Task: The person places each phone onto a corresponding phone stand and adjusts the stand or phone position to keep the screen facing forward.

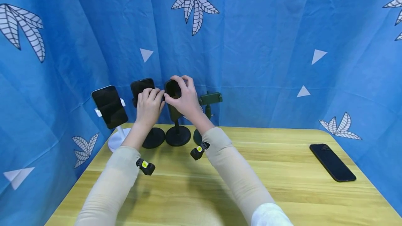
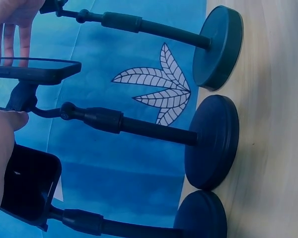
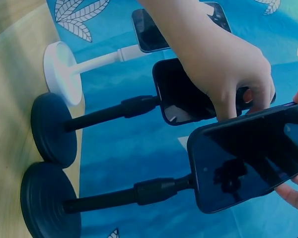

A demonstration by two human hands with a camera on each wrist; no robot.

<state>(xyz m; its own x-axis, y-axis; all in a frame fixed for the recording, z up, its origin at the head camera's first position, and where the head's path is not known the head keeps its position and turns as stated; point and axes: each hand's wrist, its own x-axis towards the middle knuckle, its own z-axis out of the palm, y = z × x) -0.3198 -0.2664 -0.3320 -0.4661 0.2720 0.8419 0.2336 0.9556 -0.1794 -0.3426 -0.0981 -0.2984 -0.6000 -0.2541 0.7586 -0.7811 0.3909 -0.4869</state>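
Note:
In the head view, my right hand [image 1: 186, 97] grips a black smartphone [image 3: 253, 153] by its edges, thumb on one side and fingers on the other. This phone stands upright in a black phone stand [image 1: 177, 136]. Beside it, my left hand [image 1: 149, 106] pinches the stand's clamp [image 2: 23, 96] at the phone's left edge; its fingertips are partly hidden behind the phone in the right wrist view. Behind my left hand, another black smartphone [image 1: 142, 85] sits in a second black phone stand [image 1: 154, 138].
At the far left a white phone stand [image 1: 118, 139] holds a phone [image 1: 110, 107]. A dark green phone stand [image 1: 211, 98] with no phone is right of my right hand. One black phone [image 1: 333, 162] lies on the table's right side. Blue curtain [image 1: 260, 44] hangs behind.

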